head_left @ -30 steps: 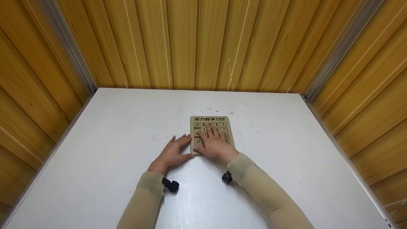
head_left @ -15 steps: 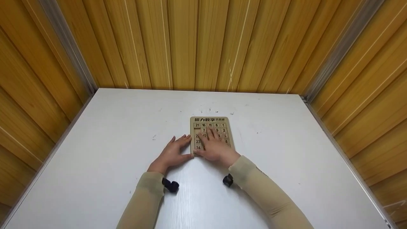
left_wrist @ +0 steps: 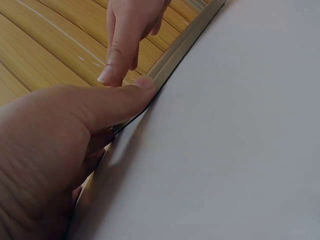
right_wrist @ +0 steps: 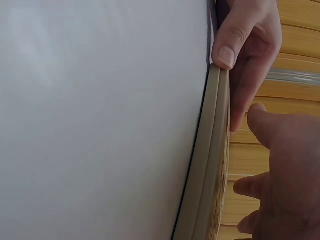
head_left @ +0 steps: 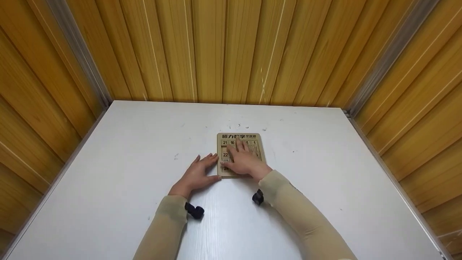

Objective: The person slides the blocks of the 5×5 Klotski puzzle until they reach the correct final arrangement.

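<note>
right hand (head_left: 245, 162) has shifted a bit up-frame since 0.5 s ago: thumb now by the lower rows of the number board (head_left: 219, 148), longest fingertip up over its printed title; left hand (head_left: 196, 175) abt the same. board lies flat nr ctr of frame on the white table (head_left: 108, 180). rt fingers are spread & fairly straight, above the board's mid & rt part, hiding most tiles; nothing gripped, & can't tell if the tips touch. left fingers are extended too, tips along the board's left edge, thumb at its lower-left corner; right wrist view, upper right, shows that thumb on the corner. tile 22 (head_left: 225, 155) shows just left of the rt index, w/ a gap above it, below tile 21 (head_left: 225, 142).
</note>
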Demonstrator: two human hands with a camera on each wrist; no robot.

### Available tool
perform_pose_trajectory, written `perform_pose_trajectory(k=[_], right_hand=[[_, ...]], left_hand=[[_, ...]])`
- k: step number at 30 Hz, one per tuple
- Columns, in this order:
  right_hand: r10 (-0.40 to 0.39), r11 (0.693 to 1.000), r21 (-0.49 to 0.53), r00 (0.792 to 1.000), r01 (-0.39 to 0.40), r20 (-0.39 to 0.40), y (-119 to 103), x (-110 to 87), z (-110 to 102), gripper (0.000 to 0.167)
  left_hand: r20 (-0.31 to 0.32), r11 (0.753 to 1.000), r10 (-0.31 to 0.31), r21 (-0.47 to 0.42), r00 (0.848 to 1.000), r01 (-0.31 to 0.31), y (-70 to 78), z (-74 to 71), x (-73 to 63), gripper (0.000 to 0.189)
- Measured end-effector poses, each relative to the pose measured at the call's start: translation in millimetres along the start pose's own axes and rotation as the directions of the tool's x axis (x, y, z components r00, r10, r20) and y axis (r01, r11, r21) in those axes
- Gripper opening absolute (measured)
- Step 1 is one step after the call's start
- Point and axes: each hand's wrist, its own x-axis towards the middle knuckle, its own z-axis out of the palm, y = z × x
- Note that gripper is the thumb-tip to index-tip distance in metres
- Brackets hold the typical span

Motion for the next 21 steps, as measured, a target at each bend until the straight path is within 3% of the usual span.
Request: perform_pose_trajectory(k=[11,21], right_hand=[[0.031,0.999,0.012,0.999,-0.031,-0.039,5.5,21.2,1.3,0.083],[0.032,0.999,0.008,0.999,-0.031,-0.031,7.0,22.9,2.0,0.081]], left_hand=[[0.002,1.000,0.029,-0.001,1.000,-0.029,1.4,-1.8,-0.9,0.078],[0.002,1.000,0.023,0.003,1.000,-0.023,-0.4,-1.0,-0.9,0.079]])
